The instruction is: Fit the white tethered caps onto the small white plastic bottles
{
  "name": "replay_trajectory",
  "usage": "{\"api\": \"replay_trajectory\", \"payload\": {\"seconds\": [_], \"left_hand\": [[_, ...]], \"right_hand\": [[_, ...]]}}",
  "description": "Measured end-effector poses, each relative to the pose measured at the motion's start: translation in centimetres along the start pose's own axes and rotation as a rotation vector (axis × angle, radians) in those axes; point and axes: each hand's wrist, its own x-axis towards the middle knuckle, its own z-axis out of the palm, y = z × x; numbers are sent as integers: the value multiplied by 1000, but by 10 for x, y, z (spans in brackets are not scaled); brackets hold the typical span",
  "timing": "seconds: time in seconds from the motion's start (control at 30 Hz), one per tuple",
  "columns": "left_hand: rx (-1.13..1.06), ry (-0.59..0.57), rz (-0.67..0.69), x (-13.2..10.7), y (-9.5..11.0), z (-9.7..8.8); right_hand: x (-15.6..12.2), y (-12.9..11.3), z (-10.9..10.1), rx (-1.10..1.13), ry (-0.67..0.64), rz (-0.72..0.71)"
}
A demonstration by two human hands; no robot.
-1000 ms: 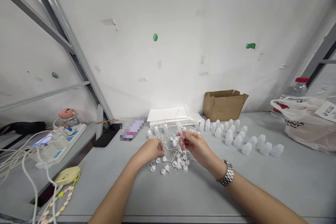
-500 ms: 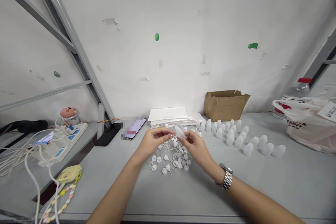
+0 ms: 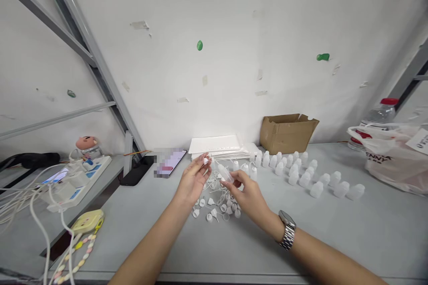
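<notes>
Left hand (image 3: 193, 183): raised, palm turned inward, fingertips pinching a white cap (image 3: 205, 160).
Right hand (image 3: 246, 190): lower, thumb and fingers grasping a bottle (image 3: 225, 174) near its base, wrist bent inward.
Bottle: held above the table (image 3: 267, 245), tilted, its top leaning toward the left hand.
Under the hands: a pile of caps (image 3: 223, 208), partly hidden by them.
Right side: rows of bottles (image 3: 304, 180), bag (image 3: 394, 164).
Behind: box (image 3: 284, 136), white sheets (image 3: 216, 144).
Left side: phone (image 3: 173, 163), power strip (image 3: 95, 173).

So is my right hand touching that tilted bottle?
Touching. The head view shows the right hand pinching the tilted bottle near its lower end, with no gap between them.
</notes>
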Motion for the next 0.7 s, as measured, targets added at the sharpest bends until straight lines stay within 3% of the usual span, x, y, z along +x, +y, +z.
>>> {"api": "replay_trajectory", "payload": {"seconds": [0.1,0.23,0.53,0.7], "left_hand": [[-100,33,-167,4,3,0],[-77,-8,-327,3,-2,1],[264,-287,-123,-14,-6,8],[354,-267,-81,-14,-14,6]], "right_hand": [[4,-6,-3,235,-94,85],[10,-12,-7,545,-260,218],[9,-11,-9,870,-488,334],[7,-8,-8,956,-520,369]]}}
